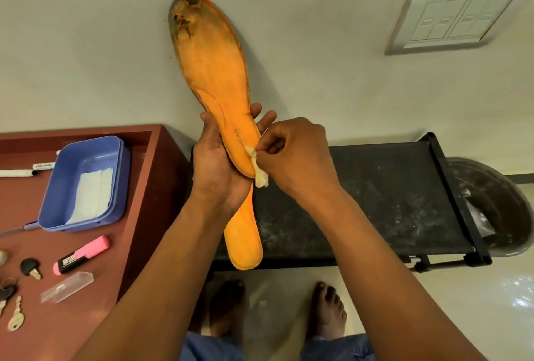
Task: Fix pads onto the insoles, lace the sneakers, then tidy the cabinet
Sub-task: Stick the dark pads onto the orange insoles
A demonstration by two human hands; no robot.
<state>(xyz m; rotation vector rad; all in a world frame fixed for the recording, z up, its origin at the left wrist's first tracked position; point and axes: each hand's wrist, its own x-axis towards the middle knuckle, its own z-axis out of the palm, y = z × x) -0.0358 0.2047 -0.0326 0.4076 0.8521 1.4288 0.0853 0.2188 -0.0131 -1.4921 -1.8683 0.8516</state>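
Nearest, at six o'clock, two bare feet [329, 310] stand on the floor. Above them the left hand [215, 164] is wrapped around the middle of an orange insole [213, 71], thumb on one edge and fingertips showing past the other; the insole stands upright, its worn dark end at twelve o'clock against the wall. The right hand [291, 155] pinches a small whitish pad [258, 171] at the insole's right edge. At nine o'clock the reddish worktop [135, 216] carries a blue tray [86, 181] with white sheets inside, a pink highlighter [82, 253] and keys [16, 318]. At three o'clock sits a black rack [390, 198]; a switch plate [453, 18] is at two o'clock
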